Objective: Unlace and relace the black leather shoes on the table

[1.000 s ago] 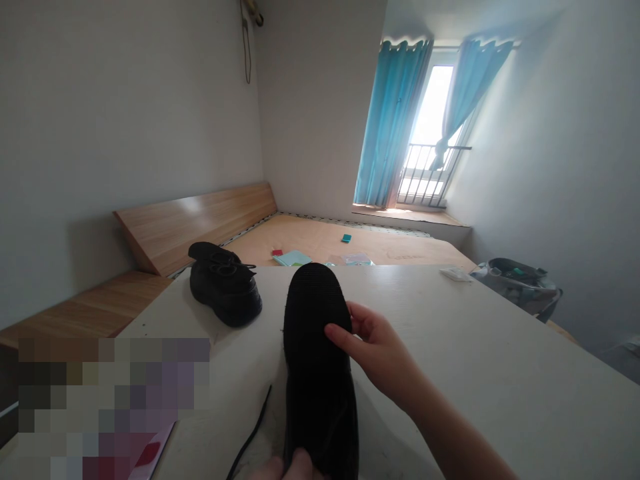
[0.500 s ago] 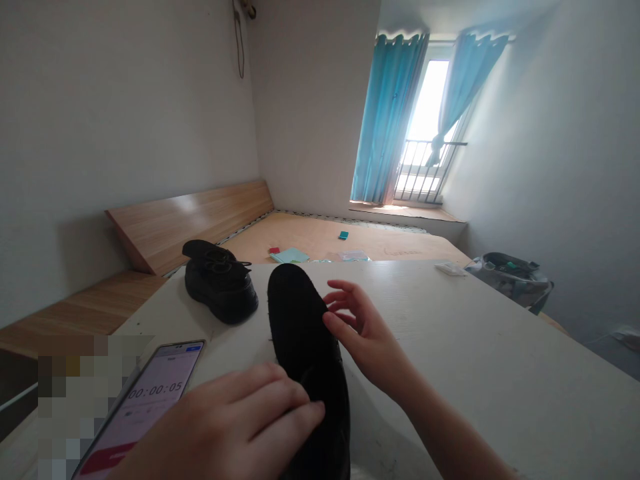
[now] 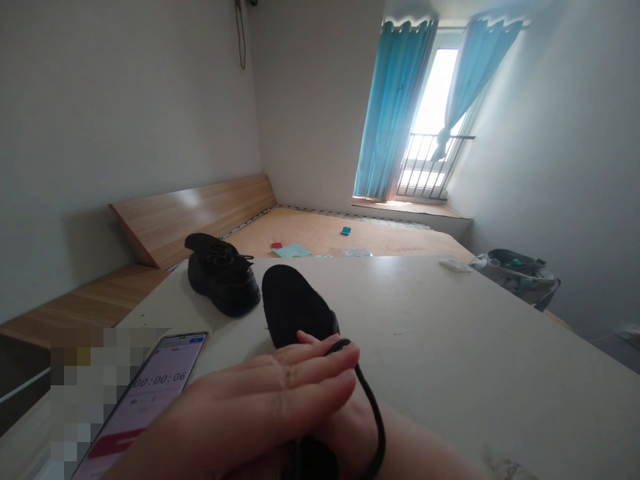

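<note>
Shoe [image 3: 295, 303], black, is found on the desk [image 3: 450, 347], its toe directed away from the person and tipped slightly left. Its long axis is laid nearly straight front to back, the rear part being hidden by the hands. The left hand [image 3: 245, 400] is held flat across the shoe with fingers extended, not clenched. The right hand [image 3: 350, 427] is largely hidden beneath it, so its grasp cannot be determined. A black lace [image 3: 379, 417] is looped past the fingertips and down beside the right wrist; a hold nearer the lace end is advised, with the loop kept free of the fingers. A second black shoe [image 3: 223, 283] is placed just left, and a phone [image 3: 160, 380] showing a timer at 00:00:06 is set near the left hand. Beyond the desk, a wooden bed base [image 3: 320, 233] and blue curtains [image 3: 395, 107] are noted.
</note>
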The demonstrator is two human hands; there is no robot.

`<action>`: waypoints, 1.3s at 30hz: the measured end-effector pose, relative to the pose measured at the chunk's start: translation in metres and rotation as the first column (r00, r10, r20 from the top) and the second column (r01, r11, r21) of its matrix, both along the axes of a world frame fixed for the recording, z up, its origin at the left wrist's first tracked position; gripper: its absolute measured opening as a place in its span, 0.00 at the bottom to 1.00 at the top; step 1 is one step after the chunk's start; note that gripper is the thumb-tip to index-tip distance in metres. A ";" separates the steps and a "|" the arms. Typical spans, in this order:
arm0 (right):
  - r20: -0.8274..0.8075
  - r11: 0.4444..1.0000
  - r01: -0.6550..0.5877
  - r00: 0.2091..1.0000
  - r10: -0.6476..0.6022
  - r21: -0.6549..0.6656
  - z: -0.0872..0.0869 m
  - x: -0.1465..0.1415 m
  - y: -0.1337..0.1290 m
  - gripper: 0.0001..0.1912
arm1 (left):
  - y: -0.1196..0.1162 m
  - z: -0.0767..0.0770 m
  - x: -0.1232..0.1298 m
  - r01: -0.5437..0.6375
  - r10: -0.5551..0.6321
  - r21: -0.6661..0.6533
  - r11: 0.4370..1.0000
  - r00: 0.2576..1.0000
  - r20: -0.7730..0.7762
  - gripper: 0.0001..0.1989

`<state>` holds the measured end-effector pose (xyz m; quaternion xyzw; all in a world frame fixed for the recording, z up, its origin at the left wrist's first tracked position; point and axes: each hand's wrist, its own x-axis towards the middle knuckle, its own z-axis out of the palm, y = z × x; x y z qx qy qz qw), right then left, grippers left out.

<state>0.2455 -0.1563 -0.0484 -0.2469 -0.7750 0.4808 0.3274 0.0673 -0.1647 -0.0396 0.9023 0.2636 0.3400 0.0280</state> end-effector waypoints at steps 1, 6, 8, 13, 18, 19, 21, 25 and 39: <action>-0.044 0.997 -0.015 0.999 0.012 -0.069 -0.003 -0.004 -0.001 0.26 | 0.000 -0.001 0.003 0.055 -0.055 -0.006 0.998 0.998 0.020 0.24; -0.189 0.927 -0.053 0.982 -0.019 -0.371 0.007 0.000 -0.016 0.21 | 0.002 0.005 0.000 0.091 -0.080 -0.131 0.987 0.993 0.092 0.21; -0.331 0.919 -0.030 0.937 -0.112 -0.394 0.018 0.014 -0.012 0.25 | 0.003 0.011 -0.003 -0.051 0.055 -0.094 0.994 0.998 0.036 0.23; -0.137 0.719 0.681 0.705 -0.695 -0.140 0.035 0.070 0.031 0.23 | 0.012 0.011 0.000 -0.212 0.262 0.210 0.954 0.933 -0.247 0.30; 0.582 0.532 0.727 0.224 -0.782 0.434 0.013 0.108 0.058 0.17 | 0.021 -0.009 0.004 -0.271 0.401 0.372 0.888 0.853 -0.336 0.30; 0.623 0.562 0.711 0.223 -0.749 0.422 0.006 0.108 0.060 0.16 | 0.023 -0.011 0.003 -0.287 0.425 0.389 0.875 0.840 -0.336 0.29; 0.693 0.617 0.670 0.208 -0.690 0.413 -0.005 0.105 0.060 0.15 | 0.025 -0.012 0.001 -0.317 0.469 0.415 0.853 0.815 -0.341 0.28; 0.679 0.659 0.603 0.248 -0.691 0.450 -0.007 0.092 0.059 0.14 | 0.026 -0.007 -0.001 -0.391 0.555 0.419 0.820 0.724 -0.411 0.27; -0.150 0.924 0.364 0.913 -0.379 -0.115 0.001 0.040 0.033 0.18 | 0.012 0.009 0.001 -0.403 0.488 0.405 0.821 0.863 -0.130 0.28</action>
